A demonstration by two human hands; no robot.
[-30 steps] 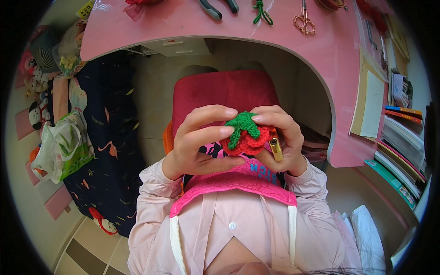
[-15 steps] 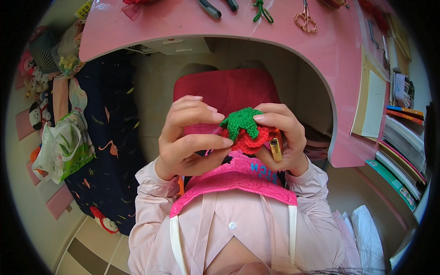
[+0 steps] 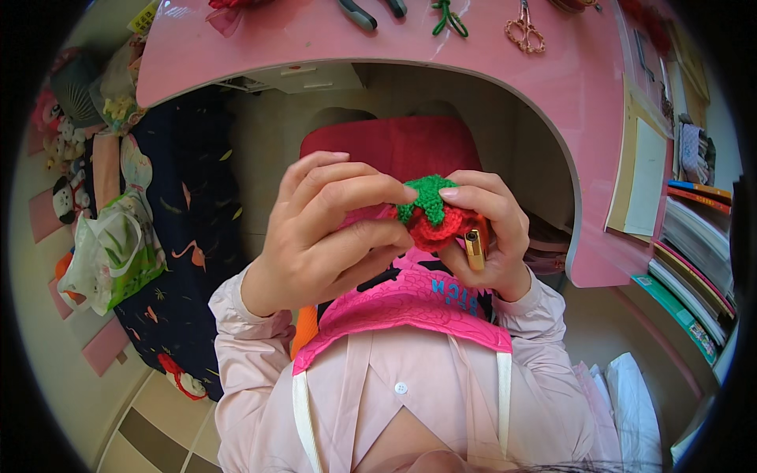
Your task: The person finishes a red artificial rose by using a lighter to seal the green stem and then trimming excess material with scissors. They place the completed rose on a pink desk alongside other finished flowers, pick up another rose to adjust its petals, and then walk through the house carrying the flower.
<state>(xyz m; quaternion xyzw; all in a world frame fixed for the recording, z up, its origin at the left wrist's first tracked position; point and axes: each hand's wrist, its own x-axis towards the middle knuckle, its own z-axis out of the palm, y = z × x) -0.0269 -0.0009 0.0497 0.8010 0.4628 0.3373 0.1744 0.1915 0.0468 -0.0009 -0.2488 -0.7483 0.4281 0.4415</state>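
Note:
A crocheted red flower (image 3: 435,232) with a green crocheted leaf cap (image 3: 430,197) on it is held in front of my chest. My right hand (image 3: 498,217) grips its right side, the thumb below and the index fingertip on the green cap. A small gold tube-like thing (image 3: 474,250) with a dark hole in its end is also held in that hand, against the palm side. My left hand (image 3: 327,221) reaches in from the left. Its index fingertip presses the cap's left edge, with the thumb beneath beside the red petals; its other fingers are loosely curled.
A pink table (image 3: 489,59) with a curved edge lies ahead, bearing grey-handled pliers (image 3: 363,14), a green cord (image 3: 449,24) and ornate scissors (image 3: 525,33). A red seat (image 3: 394,146) is below my hands. Stacked books (image 3: 690,252) stand right; a plastic bag (image 3: 118,252) lies left.
My left hand has moved right and turned, bringing its index fingertip onto the green cap. The flower has tilted and shows more red petals below the cap.

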